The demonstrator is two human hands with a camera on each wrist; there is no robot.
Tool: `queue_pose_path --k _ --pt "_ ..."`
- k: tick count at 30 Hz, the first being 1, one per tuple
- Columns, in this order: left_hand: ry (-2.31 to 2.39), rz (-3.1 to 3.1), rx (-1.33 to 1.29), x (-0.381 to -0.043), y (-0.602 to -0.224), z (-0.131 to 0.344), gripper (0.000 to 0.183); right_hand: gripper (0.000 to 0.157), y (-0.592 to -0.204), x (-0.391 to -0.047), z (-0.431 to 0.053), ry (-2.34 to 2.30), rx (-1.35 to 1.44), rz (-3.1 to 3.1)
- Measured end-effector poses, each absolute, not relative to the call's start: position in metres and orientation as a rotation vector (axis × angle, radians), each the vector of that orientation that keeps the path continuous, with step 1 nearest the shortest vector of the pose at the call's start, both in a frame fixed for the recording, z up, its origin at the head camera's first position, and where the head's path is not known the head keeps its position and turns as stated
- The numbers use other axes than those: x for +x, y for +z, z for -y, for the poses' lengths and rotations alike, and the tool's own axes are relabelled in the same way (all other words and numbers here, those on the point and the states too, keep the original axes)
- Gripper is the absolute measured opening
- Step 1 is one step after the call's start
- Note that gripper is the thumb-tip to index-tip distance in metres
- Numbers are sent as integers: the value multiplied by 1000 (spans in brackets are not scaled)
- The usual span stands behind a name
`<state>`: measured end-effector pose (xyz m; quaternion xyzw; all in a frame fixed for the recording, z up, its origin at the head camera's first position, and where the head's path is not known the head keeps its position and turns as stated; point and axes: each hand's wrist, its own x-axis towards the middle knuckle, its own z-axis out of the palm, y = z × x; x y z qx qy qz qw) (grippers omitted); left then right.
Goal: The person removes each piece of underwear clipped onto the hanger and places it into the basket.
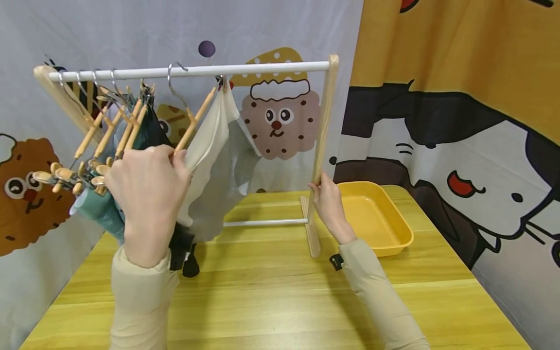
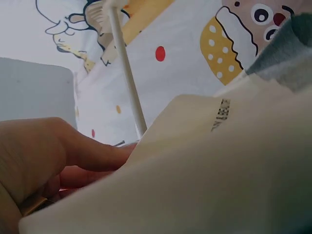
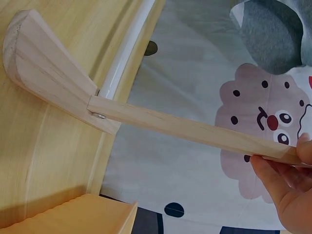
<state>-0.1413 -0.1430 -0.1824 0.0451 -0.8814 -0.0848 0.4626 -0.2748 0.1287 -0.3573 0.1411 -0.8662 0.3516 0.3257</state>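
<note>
My left hand [image 1: 146, 194] grips the near end of a wooden clip hanger [image 1: 197, 119], its metal hook at the white rail. From this hanger falls a cream and grey garment [image 1: 218, 170], which fills much of the left wrist view and shows small dark print [image 2: 222, 114]. My right hand [image 1: 329, 204] holds the right wooden upright [image 1: 324, 121] of the small clothes rack at its lower half. In the right wrist view, thumb and fingers pinch that upright [image 3: 195, 130] from both sides.
Several more clip hangers [image 1: 111, 129] crowd the rail's left end, carrying teal [image 1: 102, 211] and dark clothes. A yellow tray [image 1: 395, 243] sits behind my right hand on the wooden table [image 1: 262, 301]. Printed cartoon curtains [image 1: 280, 29] stand behind and beside the table.
</note>
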Motion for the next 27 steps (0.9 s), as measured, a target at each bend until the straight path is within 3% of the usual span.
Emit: queue_pose_path --k 15,23,27 --pt "-267 2159 -154 -114 -218 150 20 26 -357 -269 -130 948 392 2419" --pt "-342 2193 -319 -112 -234 154 13 48 -339 -247 -135 989 320 2464" --pt "-382 2227 -379 -113 -240 157 10 45 -326 -233 -140 950 319 2374"
